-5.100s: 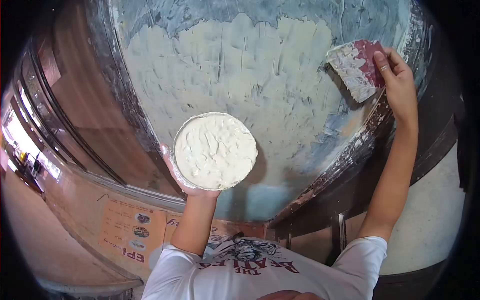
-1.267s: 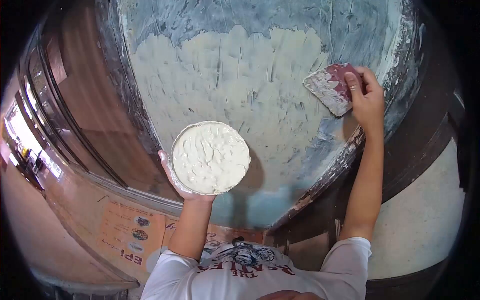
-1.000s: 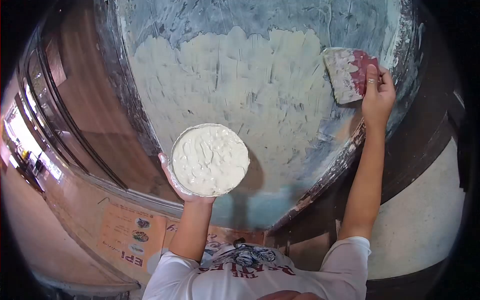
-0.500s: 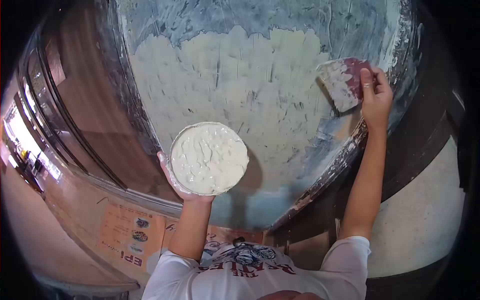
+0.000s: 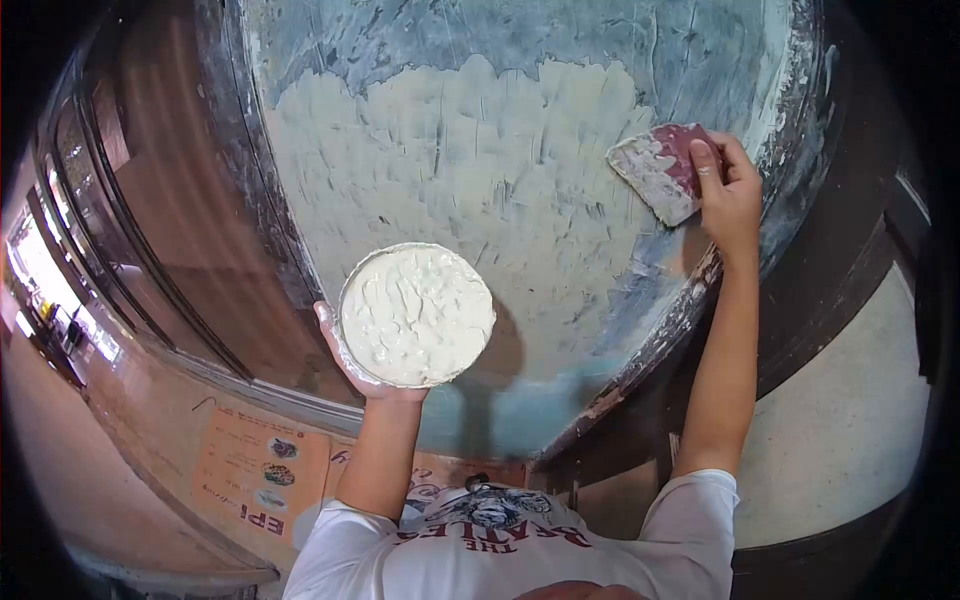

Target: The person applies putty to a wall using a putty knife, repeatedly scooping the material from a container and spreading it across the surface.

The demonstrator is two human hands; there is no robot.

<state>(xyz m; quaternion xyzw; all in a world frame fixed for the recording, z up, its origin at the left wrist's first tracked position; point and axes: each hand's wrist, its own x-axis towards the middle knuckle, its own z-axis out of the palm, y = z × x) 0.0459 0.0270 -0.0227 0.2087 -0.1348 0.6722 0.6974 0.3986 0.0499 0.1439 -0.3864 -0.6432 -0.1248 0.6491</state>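
My left hand (image 5: 352,365) holds a round tub (image 5: 418,315) from its left and lower side. Thick off-white paste fills the tub, its surface ridged. In my right hand (image 5: 732,195) is a flat reddish spreader (image 5: 664,172), pinched between thumb and fingers and smeared with off-white paste on its left part. The spreader is at the right side of a large blue-grey panel (image 5: 450,170), whose middle carries a broad off-white coat with a ragged upper edge. Whether the spreader touches the panel I cannot tell.
Worn, flaking edges (image 5: 655,345) border the panel. An orange printed poster (image 5: 262,470) lies at the lower left. Curved dark bars (image 5: 130,230) stand on the left near a bright opening. A pale surface (image 5: 845,440) shows at the lower right.
My right hand and the spreader have moved a little to the left, and the spreader has tilted slightly. The tub in my left hand has hardly moved.
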